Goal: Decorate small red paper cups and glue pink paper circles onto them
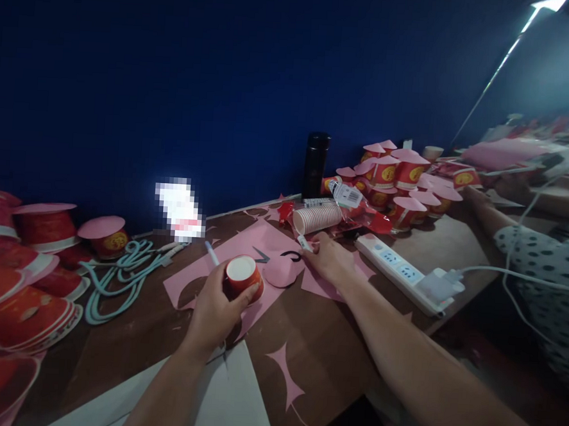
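Observation:
My left hand (217, 308) is wrapped round a red paper cup (243, 272), its pale open end facing up. Under the cup lies a pink paper sheet (264, 236) with rounded cut-outs. My right hand (328, 257) pinches a small white tube-like piece (305, 242); its exact kind is too small to make out. Between the hands, a pink paper disc (279, 272) covers part of a pair of scissors (262, 255), leaving the blades and a black handle showing. A white pen-like stick (211, 253) rests just beyond my left hand.
At left stand red cups with pink discs (104, 228) and a coiled pale cable (116, 286). Beyond my right hand are a stack of paper cups (319, 219), a black flask (316, 165), capped cups (405, 211) and a power strip (401, 271). A co-worker's arm (487, 216) reaches in at right.

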`<state>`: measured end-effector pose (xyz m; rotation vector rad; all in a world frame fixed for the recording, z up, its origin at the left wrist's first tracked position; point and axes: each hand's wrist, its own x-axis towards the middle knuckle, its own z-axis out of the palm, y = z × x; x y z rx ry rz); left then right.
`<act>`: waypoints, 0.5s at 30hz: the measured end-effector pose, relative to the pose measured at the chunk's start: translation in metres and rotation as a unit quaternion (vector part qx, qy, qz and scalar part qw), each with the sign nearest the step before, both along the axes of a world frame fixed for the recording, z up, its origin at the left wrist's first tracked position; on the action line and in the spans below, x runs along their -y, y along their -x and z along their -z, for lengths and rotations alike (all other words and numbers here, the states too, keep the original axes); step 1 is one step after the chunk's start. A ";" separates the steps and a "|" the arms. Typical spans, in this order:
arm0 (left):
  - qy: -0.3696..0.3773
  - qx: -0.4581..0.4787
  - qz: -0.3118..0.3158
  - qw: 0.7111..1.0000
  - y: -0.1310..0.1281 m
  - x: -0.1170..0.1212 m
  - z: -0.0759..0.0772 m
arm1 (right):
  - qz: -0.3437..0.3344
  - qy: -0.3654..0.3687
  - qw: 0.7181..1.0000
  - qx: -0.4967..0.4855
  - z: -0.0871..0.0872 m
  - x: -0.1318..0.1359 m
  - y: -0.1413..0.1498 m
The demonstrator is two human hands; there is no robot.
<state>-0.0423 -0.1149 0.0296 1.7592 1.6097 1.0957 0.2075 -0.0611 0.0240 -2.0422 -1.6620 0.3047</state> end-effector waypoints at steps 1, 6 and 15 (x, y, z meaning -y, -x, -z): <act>-0.002 0.001 0.000 1.000 0.000 0.000 0.000 | 0.004 -0.006 1.000 0.005 0.000 0.000 0.000; -0.005 0.020 0.001 1.000 -0.001 0.001 0.001 | -0.038 -0.011 0.984 -0.173 0.000 -0.003 0.000; 0.014 0.045 0.033 0.998 0.000 0.001 0.001 | -0.118 -0.026 0.813 -0.570 -0.018 0.009 0.028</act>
